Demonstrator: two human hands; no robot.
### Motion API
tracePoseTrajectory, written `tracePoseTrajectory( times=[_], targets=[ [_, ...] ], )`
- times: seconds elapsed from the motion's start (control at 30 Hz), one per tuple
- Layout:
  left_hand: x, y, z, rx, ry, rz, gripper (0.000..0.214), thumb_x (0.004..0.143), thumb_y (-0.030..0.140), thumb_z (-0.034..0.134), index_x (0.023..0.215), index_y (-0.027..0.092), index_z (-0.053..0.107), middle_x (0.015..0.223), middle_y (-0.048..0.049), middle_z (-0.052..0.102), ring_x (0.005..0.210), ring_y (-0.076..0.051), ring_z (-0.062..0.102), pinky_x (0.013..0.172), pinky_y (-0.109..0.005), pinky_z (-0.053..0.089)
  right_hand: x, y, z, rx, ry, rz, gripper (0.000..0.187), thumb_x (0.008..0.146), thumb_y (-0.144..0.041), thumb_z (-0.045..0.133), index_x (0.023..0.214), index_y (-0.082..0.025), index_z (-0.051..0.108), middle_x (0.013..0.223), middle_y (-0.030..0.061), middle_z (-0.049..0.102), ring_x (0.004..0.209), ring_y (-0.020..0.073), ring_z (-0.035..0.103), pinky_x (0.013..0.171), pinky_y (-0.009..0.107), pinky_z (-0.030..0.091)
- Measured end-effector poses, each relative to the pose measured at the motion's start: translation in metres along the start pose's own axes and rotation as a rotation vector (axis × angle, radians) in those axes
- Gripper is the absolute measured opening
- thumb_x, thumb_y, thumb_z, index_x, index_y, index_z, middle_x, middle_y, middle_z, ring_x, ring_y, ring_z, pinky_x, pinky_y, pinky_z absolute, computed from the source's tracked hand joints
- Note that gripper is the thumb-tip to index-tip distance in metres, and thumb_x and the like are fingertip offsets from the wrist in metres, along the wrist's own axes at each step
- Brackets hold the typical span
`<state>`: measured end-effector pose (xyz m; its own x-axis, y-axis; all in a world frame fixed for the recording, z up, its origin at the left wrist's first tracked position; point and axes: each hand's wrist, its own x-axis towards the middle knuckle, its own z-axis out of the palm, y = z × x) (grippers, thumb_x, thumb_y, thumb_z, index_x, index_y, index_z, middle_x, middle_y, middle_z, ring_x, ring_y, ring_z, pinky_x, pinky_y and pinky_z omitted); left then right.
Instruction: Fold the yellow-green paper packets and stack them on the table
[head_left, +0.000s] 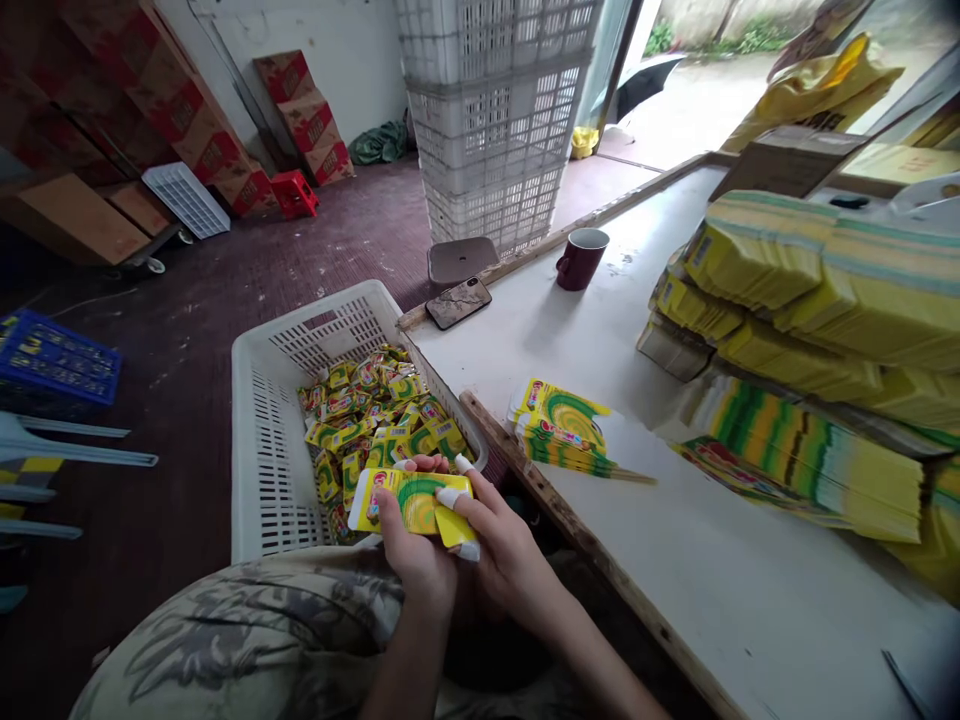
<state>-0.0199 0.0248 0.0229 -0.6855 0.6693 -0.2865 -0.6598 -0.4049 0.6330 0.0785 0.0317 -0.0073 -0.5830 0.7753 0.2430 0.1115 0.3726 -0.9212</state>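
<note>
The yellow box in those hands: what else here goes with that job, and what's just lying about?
Probably for the work:
yellow box, held by left hand and right hand
yellow carton pile at the table's edge
bigger yellow stacks
small packets in the white crate

Probably just lying about:
maroon mug
phone
red stool

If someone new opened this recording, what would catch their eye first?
Probably the yellow carton in the lower middle, gripped by the left hand while the right hand, with white coverings on some fingertips, touches its end. Next might come the white basket just beyond, heaped with small yellow-and-green packs. The tall crate stack at top centre and piled yellow cardboard on the right stand out too.
</note>
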Motion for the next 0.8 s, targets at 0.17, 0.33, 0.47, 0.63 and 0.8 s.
tracePoseTrajectory(
  times=[0.17,0.33,0.47,0.63,0.8],
  targets=[
    [0.002,-0.001,0.000,0.015,-0.030,0.028,0.046,0.071,0.062,0.060,0.085,0.019,0.065,0.076,-0.0012,0.059,0.071,-0.016,0.060,0.074,-0.031,0.052,0.000,-0.003,0.000,0.035,-0.013,-0.042,0.040,0.089,-0.022,0.053,0.130,-0.024,0.054,0.151,0.0118,0.029,0.137,0.0257,0.033,0.107,0.036,0.037],
    [-0.004,-0.010,-0.002,0.095,-0.016,0.019,0.048,0.072,0.067,0.057,0.084,0.021,0.067,0.081,-0.0038,0.063,0.087,-0.020,0.061,0.085,-0.031,0.050,-0.001,0.002,0.017,-0.046,0.076,0.009,0.055,0.092,-0.020,0.046,0.145,-0.024,0.032,0.157,0.0109,0.014,0.143,0.0270,0.016,0.112,0.042,0.029],
    [0.000,-0.006,-0.001,0.129,0.025,0.050,0.053,0.067,0.068,0.062,0.096,0.023,0.065,0.096,-0.0045,0.064,0.089,-0.022,0.063,0.079,-0.033,0.053,0.001,0.012,0.005,-0.010,0.128,-0.009,0.049,0.091,-0.024,0.051,0.139,-0.026,0.043,0.155,0.0098,0.022,0.138,0.0266,0.031,0.109,0.039,0.035],
    [0.007,0.000,0.000,0.257,0.076,0.063,0.024,0.077,0.040,0.067,0.092,0.022,0.061,0.099,-0.0027,0.062,0.085,-0.020,0.064,0.071,-0.034,0.056,0.002,0.016,-0.011,-0.058,0.180,0.009,0.054,0.092,-0.028,0.052,0.143,-0.028,0.036,0.156,0.0091,0.020,0.139,0.0252,0.028,0.111,0.039,0.032],
    [0.001,-0.004,0.006,0.342,0.070,0.130,0.013,0.080,0.025,0.062,0.090,0.021,0.055,0.091,-0.0009,0.062,0.075,-0.016,0.064,0.066,-0.030,0.055,0.001,0.011,-0.005,-0.118,0.174,0.007,0.056,0.095,-0.022,0.043,0.148,-0.024,0.024,0.158,0.0094,0.004,0.143,0.0256,0.015,0.112,0.042,0.029]
  ],
)
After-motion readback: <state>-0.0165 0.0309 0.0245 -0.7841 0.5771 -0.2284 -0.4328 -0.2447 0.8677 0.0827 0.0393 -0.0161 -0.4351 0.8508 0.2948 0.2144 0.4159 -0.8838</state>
